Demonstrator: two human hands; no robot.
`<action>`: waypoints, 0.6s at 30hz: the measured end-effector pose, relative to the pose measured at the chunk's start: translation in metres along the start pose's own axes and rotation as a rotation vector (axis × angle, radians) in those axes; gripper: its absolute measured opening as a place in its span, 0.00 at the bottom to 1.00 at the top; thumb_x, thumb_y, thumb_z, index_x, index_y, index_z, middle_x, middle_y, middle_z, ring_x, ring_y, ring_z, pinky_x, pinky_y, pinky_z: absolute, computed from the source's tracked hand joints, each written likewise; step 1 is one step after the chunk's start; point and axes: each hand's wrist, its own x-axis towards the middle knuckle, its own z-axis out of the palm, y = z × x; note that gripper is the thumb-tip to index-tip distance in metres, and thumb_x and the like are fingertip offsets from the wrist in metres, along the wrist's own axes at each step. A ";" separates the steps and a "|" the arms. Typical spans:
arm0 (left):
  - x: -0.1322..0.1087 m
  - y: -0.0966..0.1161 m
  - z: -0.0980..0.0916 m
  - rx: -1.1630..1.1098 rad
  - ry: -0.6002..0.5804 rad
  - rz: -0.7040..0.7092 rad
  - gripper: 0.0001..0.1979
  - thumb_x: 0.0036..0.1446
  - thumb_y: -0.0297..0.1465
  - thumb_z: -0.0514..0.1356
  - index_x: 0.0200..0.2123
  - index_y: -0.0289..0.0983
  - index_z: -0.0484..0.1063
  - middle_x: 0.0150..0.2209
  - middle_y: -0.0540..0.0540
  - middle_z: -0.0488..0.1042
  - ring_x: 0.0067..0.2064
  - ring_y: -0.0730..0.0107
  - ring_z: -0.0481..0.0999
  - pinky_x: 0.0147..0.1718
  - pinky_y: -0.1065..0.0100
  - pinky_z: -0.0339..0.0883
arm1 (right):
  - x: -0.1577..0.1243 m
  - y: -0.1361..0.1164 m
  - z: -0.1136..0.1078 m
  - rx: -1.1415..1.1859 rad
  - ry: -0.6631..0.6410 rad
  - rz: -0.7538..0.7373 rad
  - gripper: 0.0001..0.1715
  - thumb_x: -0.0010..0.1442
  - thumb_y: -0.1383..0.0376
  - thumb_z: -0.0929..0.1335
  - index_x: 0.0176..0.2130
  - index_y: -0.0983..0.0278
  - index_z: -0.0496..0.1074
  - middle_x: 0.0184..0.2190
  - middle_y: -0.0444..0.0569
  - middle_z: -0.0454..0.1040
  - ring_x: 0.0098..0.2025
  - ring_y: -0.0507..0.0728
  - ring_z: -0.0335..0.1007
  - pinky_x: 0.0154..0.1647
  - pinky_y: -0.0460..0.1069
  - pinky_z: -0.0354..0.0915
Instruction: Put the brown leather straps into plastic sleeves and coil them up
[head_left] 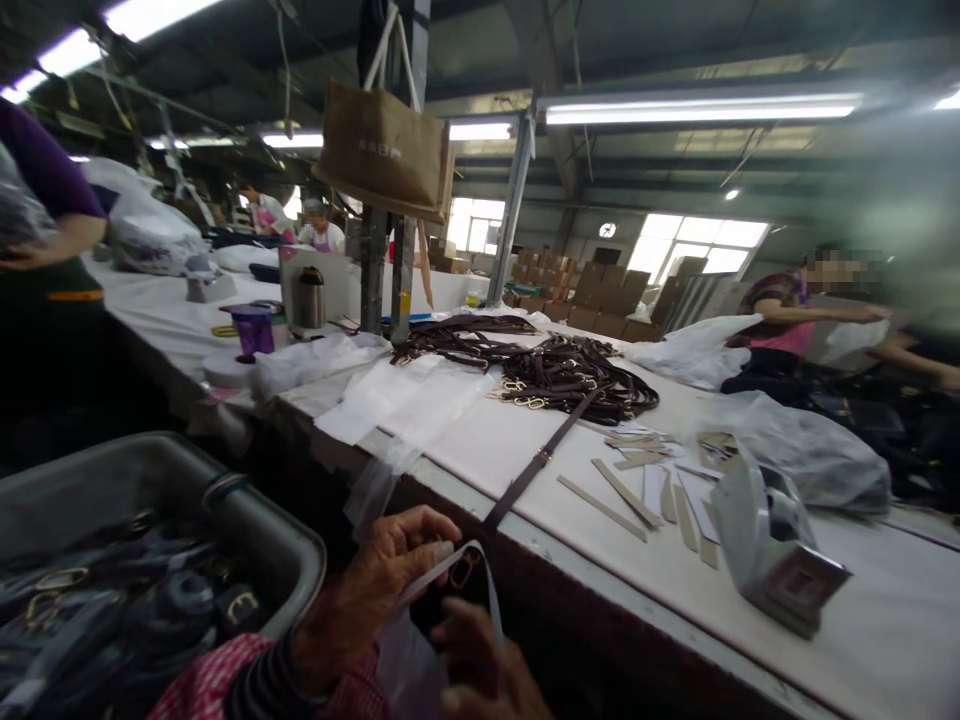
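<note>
left hand (375, 600) pinching mouth of plastic bag (405, 670) | right hand (480, 670) just below, curled against bag, grip unclear | brown strap (536, 462) end at bag mouth, long axis up-right across table (487, 440) toward strap pile (570, 375) | left hand nearer

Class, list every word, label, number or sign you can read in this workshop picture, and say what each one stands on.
Nothing here can be read as text.
On the jute bag hanging from the post: pale print, too blurred to read.
On the wall clock: too small to make out numerals.
On the grey device: a square label, blurred.
On the plastic bag in the left hand: no print visible.
</note>
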 end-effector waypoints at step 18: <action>-0.034 -0.020 -0.012 0.276 -0.098 -0.040 0.22 0.58 0.51 0.63 0.32 0.36 0.76 0.27 0.48 0.71 0.30 0.68 0.68 0.29 0.70 0.61 | 0.022 -0.044 0.002 0.055 0.282 -0.109 0.20 0.66 0.52 0.70 0.34 0.67 0.76 0.22 0.43 0.67 0.22 0.47 0.55 0.22 0.44 0.52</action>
